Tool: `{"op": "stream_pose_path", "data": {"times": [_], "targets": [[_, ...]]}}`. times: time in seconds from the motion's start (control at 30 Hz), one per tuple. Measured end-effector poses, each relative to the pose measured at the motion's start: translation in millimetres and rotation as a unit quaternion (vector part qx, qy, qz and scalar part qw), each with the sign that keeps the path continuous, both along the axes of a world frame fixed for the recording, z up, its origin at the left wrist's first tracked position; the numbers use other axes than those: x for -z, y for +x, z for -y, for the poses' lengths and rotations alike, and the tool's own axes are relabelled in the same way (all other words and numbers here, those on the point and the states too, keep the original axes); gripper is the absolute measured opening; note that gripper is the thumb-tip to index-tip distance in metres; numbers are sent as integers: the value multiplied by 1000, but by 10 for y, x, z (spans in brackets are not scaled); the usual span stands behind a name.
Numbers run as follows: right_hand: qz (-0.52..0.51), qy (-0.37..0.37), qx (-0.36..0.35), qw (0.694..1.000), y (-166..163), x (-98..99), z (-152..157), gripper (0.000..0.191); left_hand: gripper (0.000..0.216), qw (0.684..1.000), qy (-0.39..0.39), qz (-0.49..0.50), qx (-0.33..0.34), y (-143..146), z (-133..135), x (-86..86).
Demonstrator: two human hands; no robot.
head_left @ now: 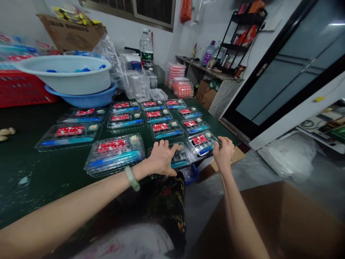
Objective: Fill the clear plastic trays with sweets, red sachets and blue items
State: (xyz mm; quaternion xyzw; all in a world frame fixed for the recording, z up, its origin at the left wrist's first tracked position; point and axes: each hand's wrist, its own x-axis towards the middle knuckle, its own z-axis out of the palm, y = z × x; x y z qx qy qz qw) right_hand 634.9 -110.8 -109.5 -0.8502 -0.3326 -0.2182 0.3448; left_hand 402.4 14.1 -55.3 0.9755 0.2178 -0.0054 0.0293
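My left hand (163, 158), with a pale green bangle (132, 178) at its wrist, lies with spread fingers over the left side of a clear plastic tray (182, 155). It partly hides this tray. At the right, the curled fingers of my right hand (224, 153) hold the edge of another clear tray (201, 144). That tray contains a red-and-white packet (199, 139), a blue pen-like stick (206, 150) and a small pale block. Left of my left hand lies a stack of similar filled trays (114, 154).
Several more filled trays (125, 120) stand in rows on the dark green table (61, 172). Basins (64, 77), a red basket (21, 88) and stacked empty plastic trays (138, 84) are behind. A cardboard box (269, 216) stands at the lower right, near a plastic bag (289, 154).
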Motion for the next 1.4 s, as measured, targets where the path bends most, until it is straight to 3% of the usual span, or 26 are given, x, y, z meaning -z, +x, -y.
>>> {"op": "stream_pose_path", "data": {"times": [0.1, 0.17, 0.27, 0.37, 0.5, 0.63, 0.8, 1.0, 1.13, 1.27, 1.4], "targets": [[-64, -29, 17, 997, 393, 80, -20, 34, 100, 1000, -5, -1, 7, -46, 32, -48], [-77, -32, -1, 997, 463, 127, -25, 32, 95, 1000, -6, 13, -2, -76, 69, -122], [-72, -33, -26, 997, 309, 156, -27, 31, 92, 999, 2, 50, -19, -16, 137, -277], [-60, -39, -46, 996, 18, 135, -26, 31, 94, 997, 20, 68, -12, 221, 179, -365], [-70, -41, -76, 994, -218, 107, 16, 32, 96, 1000, 10, 29, -1, 609, 149, -257], [-114, 0, -143, 983, -177, 166, 130, 33, 97, 999, -12, 26, -23, 794, 104, -115], [-265, 67, -191, 943, -130, 240, 230, 33, 97, 999, -15, 35, -16, 826, 200, -113], [-495, 200, -192, 823, -234, 198, 243, 35, 117, 999, -34, -3, -22, 811, 276, 41], [-505, 222, -188, 813, -341, 170, 276, 40, 114, 999, -46, 0, -27, 736, 215, 101], [-523, 226, -219, 792, -498, 57, 341, 39, 114, 996, -89, 3, -25, 576, 167, -32], [-526, 260, -260, 767, -600, -146, 262, 31, 112, 996, -88, 32, -12, 363, 56, -346]]}}
